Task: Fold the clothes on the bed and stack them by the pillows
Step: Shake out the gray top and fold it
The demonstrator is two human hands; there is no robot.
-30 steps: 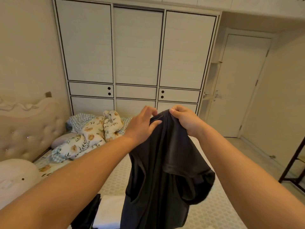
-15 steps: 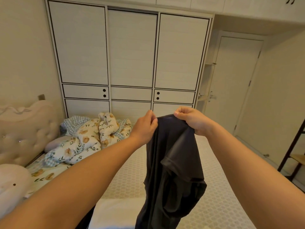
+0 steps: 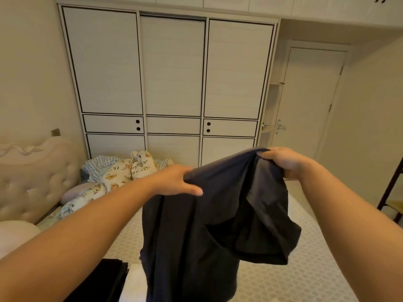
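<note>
A dark grey T-shirt [image 3: 196, 232] hangs in the air above the bed [image 3: 305, 280]. My left hand [image 3: 176, 182] grips its top edge on the left, fingers over the cloth. My right hand [image 3: 283, 162] pinches the top edge on the right. One sleeve droops open at the lower right. Below the shirt, a black garment [image 3: 104, 277] and a white garment [image 3: 135, 282] lie at the near edge of the bed. Pillows [image 3: 74, 190] rest by the tufted headboard [image 3: 32, 177] on the left.
A crumpled floral and checked blanket [image 3: 124, 171] is heaped at the far left of the bed. A white wardrobe [image 3: 172, 83] stands behind it, a door [image 3: 309, 101] to its right. A dark wooden rack [image 3: 392, 192] stands at the right edge.
My hands have moved apart along the shirt's top edge, spreading it wider. The left hand has dropped a little and the shirt hangs more open.
</note>
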